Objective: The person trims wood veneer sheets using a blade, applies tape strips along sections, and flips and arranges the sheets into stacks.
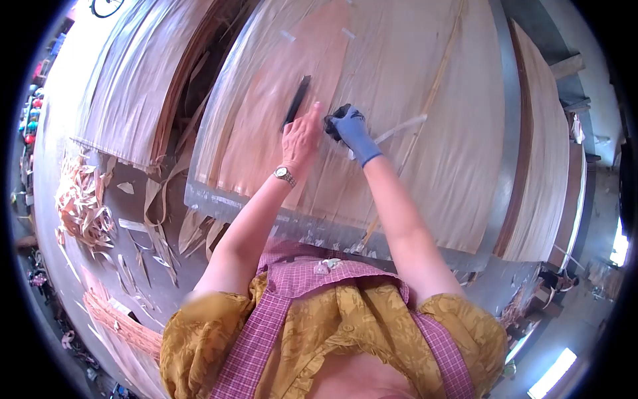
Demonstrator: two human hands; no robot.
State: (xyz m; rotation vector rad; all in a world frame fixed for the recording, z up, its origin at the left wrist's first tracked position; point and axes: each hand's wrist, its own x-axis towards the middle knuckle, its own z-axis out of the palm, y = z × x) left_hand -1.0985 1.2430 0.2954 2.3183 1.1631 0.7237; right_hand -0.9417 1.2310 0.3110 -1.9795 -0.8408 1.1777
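My left hand (302, 136), bare and with a watch (284, 175) at the wrist, rests on a reddish sheet of thin wood veneer (266, 143). Its index finger is stretched forward. A black bar-shaped tool (298, 100) lies along its outer side; its exact kind is unclear. Just to the right, my right hand (347, 128) wears a blue glove with black fingers, which are curled closed low over the veneer. Whatever they pinch is hidden. A whitish translucent strip (402, 128) runs beside the glove and passes behind its wrist.
Paler veneer (458, 153) covers the right of the grey board (306, 229), with a thin yellowish strip (435, 83) across it. Stacked veneer (139, 73) stands at left, above curled offcuts (83, 203). More sheets (538, 153) lie at right. Small tape pieces (288, 36) mark the far veneer.
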